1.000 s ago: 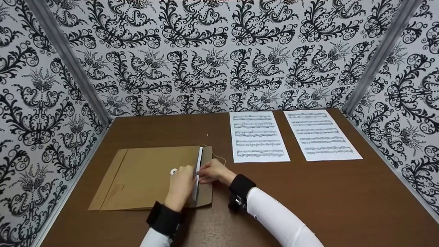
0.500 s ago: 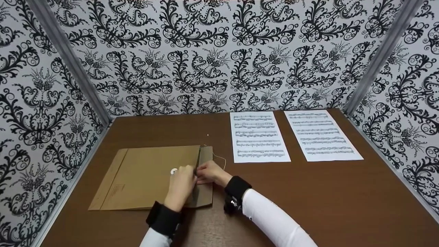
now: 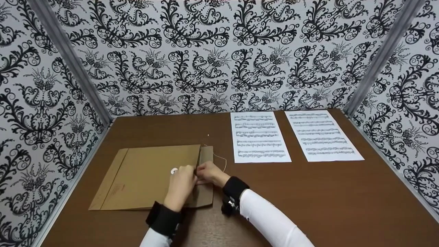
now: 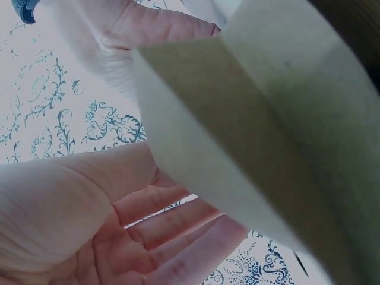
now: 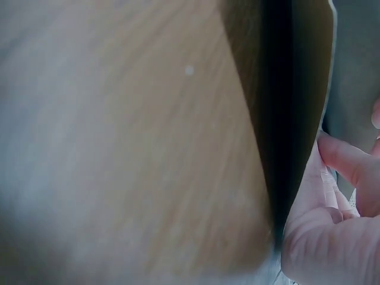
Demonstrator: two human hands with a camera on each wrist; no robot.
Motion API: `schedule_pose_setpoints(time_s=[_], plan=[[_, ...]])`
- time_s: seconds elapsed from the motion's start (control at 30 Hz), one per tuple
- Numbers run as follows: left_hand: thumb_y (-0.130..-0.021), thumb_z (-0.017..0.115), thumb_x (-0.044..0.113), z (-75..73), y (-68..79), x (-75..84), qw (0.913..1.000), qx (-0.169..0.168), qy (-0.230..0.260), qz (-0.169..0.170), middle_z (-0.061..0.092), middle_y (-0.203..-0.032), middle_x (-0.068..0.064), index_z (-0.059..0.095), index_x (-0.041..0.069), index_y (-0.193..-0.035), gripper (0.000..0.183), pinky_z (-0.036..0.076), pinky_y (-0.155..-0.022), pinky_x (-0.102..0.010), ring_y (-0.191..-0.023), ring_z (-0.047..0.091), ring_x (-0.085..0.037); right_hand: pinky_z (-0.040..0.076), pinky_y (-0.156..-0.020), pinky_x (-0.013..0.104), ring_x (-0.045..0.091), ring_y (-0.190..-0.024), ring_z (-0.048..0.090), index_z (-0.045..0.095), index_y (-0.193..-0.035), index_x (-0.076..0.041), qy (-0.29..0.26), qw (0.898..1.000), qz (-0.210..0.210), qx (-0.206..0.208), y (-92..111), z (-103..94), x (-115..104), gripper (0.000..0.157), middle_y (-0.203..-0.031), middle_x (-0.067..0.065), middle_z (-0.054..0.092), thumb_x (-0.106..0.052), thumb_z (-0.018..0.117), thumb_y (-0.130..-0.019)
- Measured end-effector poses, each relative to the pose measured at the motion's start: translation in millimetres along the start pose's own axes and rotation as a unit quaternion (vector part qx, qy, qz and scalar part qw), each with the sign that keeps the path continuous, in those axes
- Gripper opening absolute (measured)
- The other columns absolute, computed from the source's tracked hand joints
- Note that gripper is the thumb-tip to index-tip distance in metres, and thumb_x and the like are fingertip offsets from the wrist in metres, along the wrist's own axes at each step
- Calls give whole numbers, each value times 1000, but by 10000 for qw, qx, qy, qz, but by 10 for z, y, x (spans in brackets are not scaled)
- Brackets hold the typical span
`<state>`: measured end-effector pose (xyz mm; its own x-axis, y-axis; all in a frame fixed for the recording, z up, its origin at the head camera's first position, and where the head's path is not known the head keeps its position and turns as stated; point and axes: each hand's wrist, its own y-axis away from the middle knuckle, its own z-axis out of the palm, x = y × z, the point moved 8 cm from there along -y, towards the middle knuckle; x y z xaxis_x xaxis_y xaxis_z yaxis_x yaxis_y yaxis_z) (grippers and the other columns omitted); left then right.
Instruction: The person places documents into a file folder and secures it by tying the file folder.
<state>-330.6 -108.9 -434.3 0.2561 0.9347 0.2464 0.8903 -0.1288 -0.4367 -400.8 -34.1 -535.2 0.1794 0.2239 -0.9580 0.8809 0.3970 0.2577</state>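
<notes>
Head view: left hand [image 3: 181, 183] grips the brown envelope [image 3: 147, 176] at its mouth, best kept lifted; whether the right hand [image 3: 210, 173] there holds anything is hidden.

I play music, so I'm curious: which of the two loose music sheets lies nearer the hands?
The left music sheet, closer to the right hand and brown envelope; the other sheet lies farther right.
</notes>
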Motion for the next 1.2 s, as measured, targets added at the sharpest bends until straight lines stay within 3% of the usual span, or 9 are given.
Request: schedule_pose_setpoints(time_s=[0.43,0.57,0.7,0.87,1.2], plan=[[-81,69,-3,56,-17,-37,9990,-352,179,-195,75,-75,-19,73,0,-79,5,54,-56,-46,-64,70,-37,65,-77,33,11,-69,68,58,-74,-5,39,10000,11,38,42,-25,-39,25,-79,4,63,10,51,-91],[-82,70,-2,78,-16,-41,9987,-423,205,-214,75,-76,-18,75,0,-82,5,54,-56,-45,-64,70,-36,65,-76,33,21,-73,75,71,-92,7,173,9997,-126,72,94,-74,-79,17,-92,18,74,9,54,-92],[-82,70,-1,101,-18,-47,9986,-407,251,-231,75,-75,-18,74,1,-80,5,54,-56,-45,-63,70,-36,64,-72,29,26,-79,79,72,-112,13,318,9993,-183,108,171,-150,-103,24,-104,33,74,5,61,-93],[-80,73,0,101,-14,-44,9989,-259,244,-291,74,-74,-20,71,2,-73,7,53,-55,-46,-62,70,-37,62,-68,23,8,-67,74,73,-109,13,309,9994,-134,-75,252,-210,-126,21,-99,32,75,1,66,-94],[-79,72,-2,144,5,-27,9990,-236,264,-276,73,-74,-21,66,1,-70,11,53,-55,-49,-64,70,-40,64,-72,29,12,-70,75,74,-107,13,311,9987,-352,-197,411,-346,-163,19,-99,31,76,0,67,-94]])
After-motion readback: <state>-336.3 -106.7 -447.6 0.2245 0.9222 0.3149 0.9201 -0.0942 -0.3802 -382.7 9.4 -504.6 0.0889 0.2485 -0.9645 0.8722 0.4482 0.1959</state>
